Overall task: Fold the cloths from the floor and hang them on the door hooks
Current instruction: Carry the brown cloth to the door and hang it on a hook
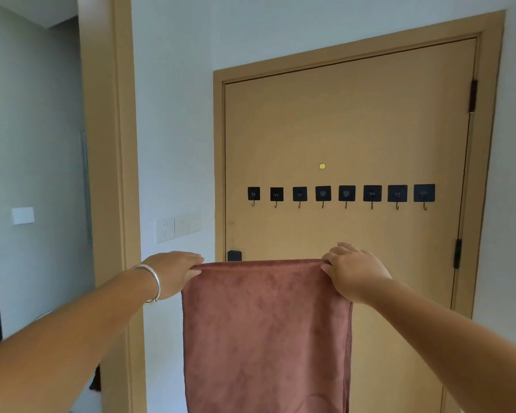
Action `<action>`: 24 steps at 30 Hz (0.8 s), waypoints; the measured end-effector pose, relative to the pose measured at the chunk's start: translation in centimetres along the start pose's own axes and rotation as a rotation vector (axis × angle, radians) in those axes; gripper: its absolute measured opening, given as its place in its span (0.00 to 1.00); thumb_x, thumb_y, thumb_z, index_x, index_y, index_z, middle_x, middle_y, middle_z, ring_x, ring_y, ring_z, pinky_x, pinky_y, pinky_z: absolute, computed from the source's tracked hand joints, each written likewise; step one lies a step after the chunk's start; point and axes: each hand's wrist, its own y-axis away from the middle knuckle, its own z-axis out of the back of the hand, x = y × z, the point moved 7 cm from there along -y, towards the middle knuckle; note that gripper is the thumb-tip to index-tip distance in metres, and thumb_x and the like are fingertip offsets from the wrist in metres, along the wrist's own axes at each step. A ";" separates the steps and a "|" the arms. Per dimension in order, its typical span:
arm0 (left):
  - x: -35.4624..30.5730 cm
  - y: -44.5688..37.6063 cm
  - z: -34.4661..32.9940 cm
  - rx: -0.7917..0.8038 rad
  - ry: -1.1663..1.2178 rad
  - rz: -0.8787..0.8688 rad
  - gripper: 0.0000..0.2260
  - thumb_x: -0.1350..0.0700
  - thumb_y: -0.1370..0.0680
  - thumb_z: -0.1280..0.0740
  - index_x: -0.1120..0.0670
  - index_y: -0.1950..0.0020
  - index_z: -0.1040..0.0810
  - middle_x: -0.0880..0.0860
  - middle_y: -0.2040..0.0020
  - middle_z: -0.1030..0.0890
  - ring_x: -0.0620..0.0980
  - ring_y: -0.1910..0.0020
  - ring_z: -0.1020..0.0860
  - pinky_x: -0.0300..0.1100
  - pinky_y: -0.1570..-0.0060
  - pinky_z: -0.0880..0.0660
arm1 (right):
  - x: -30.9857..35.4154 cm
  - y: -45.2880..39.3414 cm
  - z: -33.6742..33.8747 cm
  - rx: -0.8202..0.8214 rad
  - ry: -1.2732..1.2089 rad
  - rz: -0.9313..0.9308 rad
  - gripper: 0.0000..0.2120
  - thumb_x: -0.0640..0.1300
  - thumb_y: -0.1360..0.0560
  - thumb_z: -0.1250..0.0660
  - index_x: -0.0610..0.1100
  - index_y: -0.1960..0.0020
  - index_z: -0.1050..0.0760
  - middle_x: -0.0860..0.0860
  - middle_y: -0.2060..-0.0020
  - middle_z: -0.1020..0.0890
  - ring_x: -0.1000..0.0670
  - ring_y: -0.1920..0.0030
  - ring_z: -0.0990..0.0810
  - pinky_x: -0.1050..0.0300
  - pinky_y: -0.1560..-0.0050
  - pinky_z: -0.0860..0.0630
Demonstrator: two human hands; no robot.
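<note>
Holding the pink cloth (265,332) taut by its top corners, left hand (173,271) and right hand (353,271) fingers pinched on the folded edge, below the door hooks (341,193). Judgement: we should keep edges aligned, then fold narrower before hanging.

A home hallway — tan door (346,138), 8 adhesive hooks (346,194), wall switches (178,228).

A white wall (173,114) carries a row of pale switch and socket plates (178,228) just left of the tan frame (a lone plate (23,215) sits farther left). Two black hinges (472,96) mark the right jamb.
</note>
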 end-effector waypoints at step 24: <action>17.7 -28.6 -10.2 -0.182 0.082 0.189 0.15 0.47 0.18 0.47 0.50 0.39 0.25 0.48 0.42 0.22 0.51 0.41 0.24 0.47 0.44 0.28 | 3.6 -34.9 -10.9 -0.018 0.054 -0.009 0.21 0.55 0.17 0.53 0.50 0.34 0.28 0.51 0.35 0.27 0.49 0.31 0.35 0.49 0.35 0.33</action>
